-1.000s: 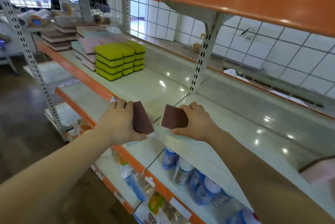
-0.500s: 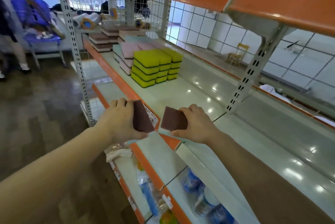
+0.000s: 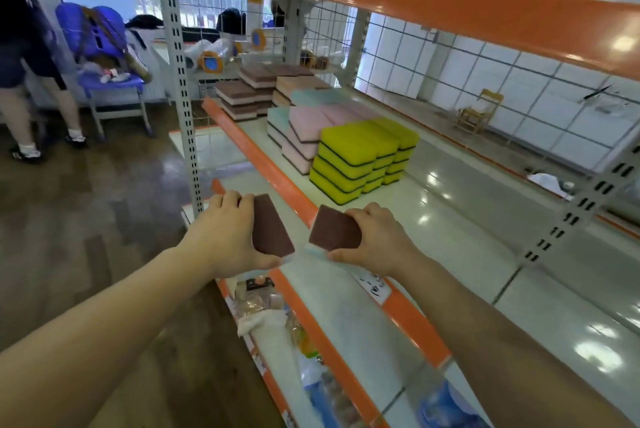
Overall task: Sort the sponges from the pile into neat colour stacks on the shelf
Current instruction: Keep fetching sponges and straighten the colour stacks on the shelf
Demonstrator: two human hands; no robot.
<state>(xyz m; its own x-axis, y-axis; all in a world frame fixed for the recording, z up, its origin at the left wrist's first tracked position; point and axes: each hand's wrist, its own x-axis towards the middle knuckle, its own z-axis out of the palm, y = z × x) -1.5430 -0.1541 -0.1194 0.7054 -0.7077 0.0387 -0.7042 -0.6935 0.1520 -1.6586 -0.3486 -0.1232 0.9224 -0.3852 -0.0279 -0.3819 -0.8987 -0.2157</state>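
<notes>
Since the earlier frame the view is swinging left along the aisle, so the sponge stacks are sitting nearer and a blue chair (image 3: 114, 81) is now showing. The shelf (image 3: 450, 205) with its orange front edge is running away from the camera. On it, the yellow stacks (image 3: 360, 157) are standing in neat rows, touching the pink stacks (image 3: 308, 136) behind them, with the brown stacks (image 3: 242, 98) farther back. In front of the shelf edge, the left hand (image 3: 225, 237) is gripping a brown-faced sponge (image 3: 272, 226), fingers curled over its top and thumb underneath. Just beside it, the right hand (image 3: 377, 240) is pinching a second brown-faced sponge (image 3: 334, 230), whose pale teal layer is showing below.
</notes>
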